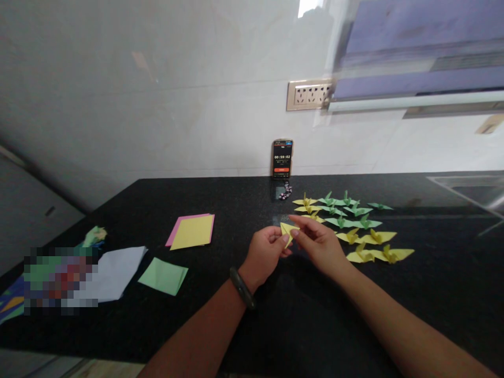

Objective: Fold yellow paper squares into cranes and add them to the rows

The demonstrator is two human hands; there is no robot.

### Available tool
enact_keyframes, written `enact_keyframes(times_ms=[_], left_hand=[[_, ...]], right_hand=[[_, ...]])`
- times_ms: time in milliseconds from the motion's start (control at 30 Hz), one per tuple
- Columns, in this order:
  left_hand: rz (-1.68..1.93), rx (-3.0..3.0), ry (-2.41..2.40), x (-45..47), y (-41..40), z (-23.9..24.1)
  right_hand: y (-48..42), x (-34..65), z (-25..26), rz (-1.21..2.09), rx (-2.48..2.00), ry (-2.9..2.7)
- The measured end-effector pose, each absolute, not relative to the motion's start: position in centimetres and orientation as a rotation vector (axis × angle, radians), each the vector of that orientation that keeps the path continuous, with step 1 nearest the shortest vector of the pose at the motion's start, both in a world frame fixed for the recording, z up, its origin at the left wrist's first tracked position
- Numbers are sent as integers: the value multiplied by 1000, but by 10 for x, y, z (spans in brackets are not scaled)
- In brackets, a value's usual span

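A small piece of folded yellow paper (287, 230) is pinched between both hands above the black countertop. My left hand (264, 254), with a dark bangle at the wrist, grips its lower left side between thumb and fingers. My right hand (319, 245) pinches its right edge with the thumb, the index finger reaching over the top. Just beyond my right hand stand folded paper cranes, several yellow ones (380, 237) and several green ones (358, 210), in rough rows.
Left on the countertop (220, 315) lie yellow and pink paper squares (192, 232), a green sheet (164, 275) and white paper (122, 268). A phone (282, 159) showing a timer leans on the wall, its beaded strap (286, 191) below. A socket panel (309, 95) is above.
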State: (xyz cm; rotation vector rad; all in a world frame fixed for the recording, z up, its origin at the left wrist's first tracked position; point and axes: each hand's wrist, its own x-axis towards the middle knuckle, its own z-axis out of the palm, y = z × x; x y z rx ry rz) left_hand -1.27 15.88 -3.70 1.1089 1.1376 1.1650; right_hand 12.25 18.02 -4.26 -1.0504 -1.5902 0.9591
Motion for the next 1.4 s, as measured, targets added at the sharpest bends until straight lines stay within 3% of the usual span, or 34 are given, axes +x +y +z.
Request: enact_keyframes(times_ms=[333,700,900,1400], left_hand=[[1193,996,1120,-14,160,-34],[1314,863,1120,-17,165,-38],[1377,692,929,-20,167,-37],[1266,1022,1068,-19,164,-37]], right_hand=[[183,124,-43,877,-1089,-1628],[184,123,-43,1374,-1083,-1243],[183,121,-44,1457,-1067,-1235],[182,121,-43,1180,-1137,-1390]])
